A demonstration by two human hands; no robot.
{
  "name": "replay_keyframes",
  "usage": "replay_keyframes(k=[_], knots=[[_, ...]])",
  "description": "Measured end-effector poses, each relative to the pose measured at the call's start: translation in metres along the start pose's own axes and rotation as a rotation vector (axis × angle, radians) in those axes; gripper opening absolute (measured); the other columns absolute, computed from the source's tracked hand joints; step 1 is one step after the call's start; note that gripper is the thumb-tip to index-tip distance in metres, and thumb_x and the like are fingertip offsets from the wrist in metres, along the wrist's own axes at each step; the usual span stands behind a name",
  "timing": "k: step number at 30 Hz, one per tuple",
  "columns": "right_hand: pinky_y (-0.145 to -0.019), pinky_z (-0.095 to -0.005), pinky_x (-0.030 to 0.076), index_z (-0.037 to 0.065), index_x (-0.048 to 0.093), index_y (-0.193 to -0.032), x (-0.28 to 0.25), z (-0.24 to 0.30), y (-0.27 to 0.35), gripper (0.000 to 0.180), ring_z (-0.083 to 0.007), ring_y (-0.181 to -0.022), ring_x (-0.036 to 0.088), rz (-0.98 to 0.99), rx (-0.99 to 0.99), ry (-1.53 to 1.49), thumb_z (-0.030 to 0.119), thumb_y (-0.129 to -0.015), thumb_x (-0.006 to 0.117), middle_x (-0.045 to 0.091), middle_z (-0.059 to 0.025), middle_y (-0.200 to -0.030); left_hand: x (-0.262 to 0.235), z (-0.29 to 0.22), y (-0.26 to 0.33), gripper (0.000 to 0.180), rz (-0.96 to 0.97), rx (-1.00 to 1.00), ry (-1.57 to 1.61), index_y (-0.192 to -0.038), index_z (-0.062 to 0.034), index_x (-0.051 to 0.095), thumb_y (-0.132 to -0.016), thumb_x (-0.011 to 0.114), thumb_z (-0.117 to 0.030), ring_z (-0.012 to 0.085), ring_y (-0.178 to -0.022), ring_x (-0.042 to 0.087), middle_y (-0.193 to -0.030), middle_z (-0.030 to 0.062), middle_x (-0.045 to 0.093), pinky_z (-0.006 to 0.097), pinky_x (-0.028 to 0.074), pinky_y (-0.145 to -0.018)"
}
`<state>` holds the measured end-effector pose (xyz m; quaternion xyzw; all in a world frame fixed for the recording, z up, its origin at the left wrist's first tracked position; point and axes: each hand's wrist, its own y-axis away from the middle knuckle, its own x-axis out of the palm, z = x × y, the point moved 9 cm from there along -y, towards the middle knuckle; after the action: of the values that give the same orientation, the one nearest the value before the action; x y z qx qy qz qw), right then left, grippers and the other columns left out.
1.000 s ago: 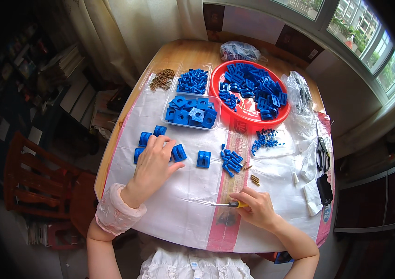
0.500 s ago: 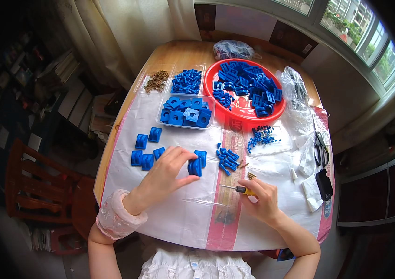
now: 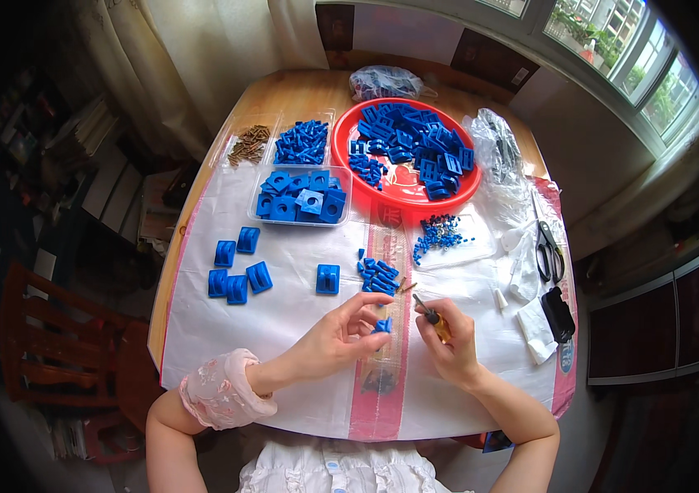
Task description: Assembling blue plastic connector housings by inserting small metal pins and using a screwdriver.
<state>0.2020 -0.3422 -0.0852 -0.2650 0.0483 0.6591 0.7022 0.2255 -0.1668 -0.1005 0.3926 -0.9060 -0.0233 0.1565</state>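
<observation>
My left hand (image 3: 341,333) is near the middle of the table, its thumb and fingers closed around a blue plastic piece (image 3: 383,325) that is partly hidden by them. Just to the right, my right hand (image 3: 453,343) grips the yellow-and-black handle of a screwdriver (image 3: 437,323), its shaft tilted up and to the left. Beyond the hands lies a pile of small blue plastic parts (image 3: 378,278), with a few brass-coloured screws (image 3: 407,287) beside it. A blue block with a curved top (image 3: 327,279) rests alone on the white sheet.
Several similar blue blocks (image 3: 237,289) sit at left. Farther back are a clear tub of square blue plates (image 3: 300,215), blue parts (image 3: 302,141), brass screws (image 3: 249,145) and a red basin (image 3: 341,168). Tiny parts (image 3: 440,237), scissors (image 3: 548,251) and a black case (image 3: 559,316) lie right.
My left hand has moved right with the blue piece, away from the lone block and closer to the screwdriver. My right hand has turned the screwdriver's tip upward. The whole view has shifted slightly.
</observation>
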Motion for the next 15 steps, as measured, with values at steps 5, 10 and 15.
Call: replay_keyframes(k=[5,10,15], knots=[[-0.054,-0.0228,0.042,-0.001,0.065,-0.106,0.012,0.018,0.004,0.021,-0.0066,-0.063,0.056,0.103,-0.061,-0.027,-0.003,-0.087,0.075,0.063,-0.0031,-0.078,0.006,0.048,0.006,0.039,-0.026,-0.361,0.642,-0.132,-0.0066,0.058,-0.111,0.050,-0.038,0.0099,-0.090,0.065,-0.102,0.0023,0.066,0.022,0.055,-0.077],[-0.061,-0.0212,0.050,-0.001,0.067,-0.110,0.019,0.023,0.006,0.028,-0.0074,-0.072,0.065,0.137,-0.106,-0.046,-0.001,-0.085,0.079,0.069,-0.0046,-0.085,0.007,0.060,0.002,0.040,-0.043,-0.382,0.617,-0.126,-0.0054,0.060,-0.111,0.047,-0.041,0.0092,-0.083,0.066,-0.104,0.0120,0.072,0.018,0.053,-0.069],[-0.061,-0.0230,0.051,0.000,0.066,-0.115,0.021,0.015,0.008,0.032,-0.0092,-0.072,0.067,0.153,-0.067,-0.060,0.000,-0.086,0.079,0.069,-0.0059,-0.084,0.000,0.051,0.006,0.042,0.022,-0.354,0.448,-0.117,-0.0068,0.061,-0.110,0.047,-0.046,0.0080,-0.061,0.065,-0.097,0.0173,0.075,0.019,0.048,-0.051]])
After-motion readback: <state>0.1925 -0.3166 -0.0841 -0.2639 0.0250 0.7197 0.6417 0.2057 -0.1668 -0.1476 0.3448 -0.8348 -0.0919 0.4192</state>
